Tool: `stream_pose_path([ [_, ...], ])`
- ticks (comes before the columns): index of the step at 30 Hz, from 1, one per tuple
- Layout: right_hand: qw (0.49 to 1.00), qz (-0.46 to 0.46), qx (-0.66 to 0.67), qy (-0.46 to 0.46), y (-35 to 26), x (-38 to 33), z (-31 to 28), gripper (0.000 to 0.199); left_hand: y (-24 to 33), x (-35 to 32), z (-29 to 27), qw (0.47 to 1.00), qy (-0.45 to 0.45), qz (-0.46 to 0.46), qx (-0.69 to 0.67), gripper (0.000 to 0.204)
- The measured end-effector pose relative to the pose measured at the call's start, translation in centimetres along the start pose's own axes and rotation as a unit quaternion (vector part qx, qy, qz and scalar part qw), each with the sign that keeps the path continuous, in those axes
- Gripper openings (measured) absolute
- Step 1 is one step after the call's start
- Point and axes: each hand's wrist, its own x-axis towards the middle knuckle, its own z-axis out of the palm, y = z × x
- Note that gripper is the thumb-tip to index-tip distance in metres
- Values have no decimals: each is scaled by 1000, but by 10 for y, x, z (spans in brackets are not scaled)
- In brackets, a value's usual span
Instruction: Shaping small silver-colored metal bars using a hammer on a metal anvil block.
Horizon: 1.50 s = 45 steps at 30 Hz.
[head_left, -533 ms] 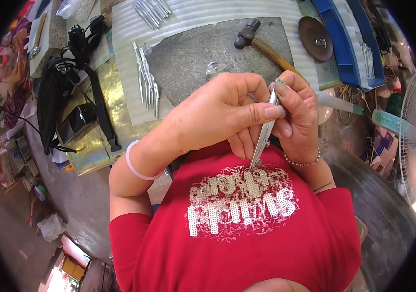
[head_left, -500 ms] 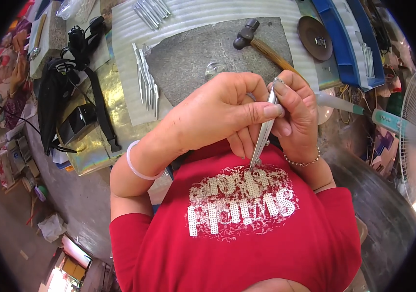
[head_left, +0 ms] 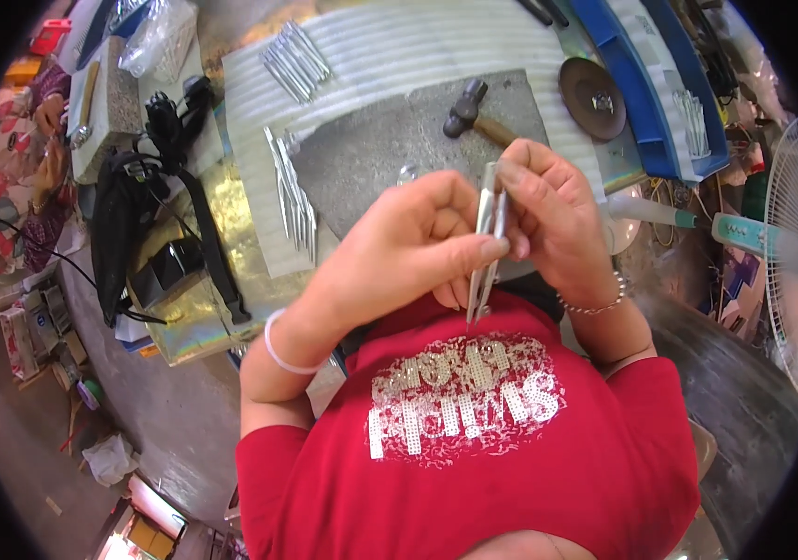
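Observation:
In front of my chest I hold a slim silver metal piece (head_left: 481, 245) with two long narrow arms, which stand slightly apart at the lower end. My right hand (head_left: 553, 210) pinches its upper end between thumb and fingers. My left hand (head_left: 404, 247) grips its middle, thumb lying across it and fingers curled behind. Just beyond my hands lies a grey stone slab (head_left: 362, 154) with a wooden-handled hammer (head_left: 466, 110) on it. A small clear round thing (head_left: 407, 175) sits on the slab near my left knuckles.
Silver metal strips (head_left: 296, 63) lie in a far pile, and more metal strips (head_left: 294, 201) beside the slab. At right are a brown round dish (head_left: 586, 105), a blue tray (head_left: 646, 145) and a fan (head_left: 791, 210). A black bag (head_left: 119, 238) lies left; another person's hands (head_left: 49, 168) show beyond.
Both hands and the metal piece have shifted slightly within the view. The piece now stands more upright, its two arms showing more apart. The whole bench sits a little lower in view.

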Motion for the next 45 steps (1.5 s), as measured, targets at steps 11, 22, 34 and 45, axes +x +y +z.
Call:
stream_pose_path([
  [11, 706, -247, -662, 48, -77, 235, -92, 22, -42, -41, -13, 825, 370, 286, 317, 25],
  [22, 728, -244, -640, -17, -63, 99, -41, 23, -57, -31, -31, 814, 348, 234, 402, 13],
  [34, 578, -218, -785, 40, -1, 14, -37, 45, -51, 1, -23, 904, 332, 216, 160, 5],
  [45, 849, -185, -495, 17, -6, -11, -41, 31, -55, 3, -19, 862, 350, 247, 273, 1],
])
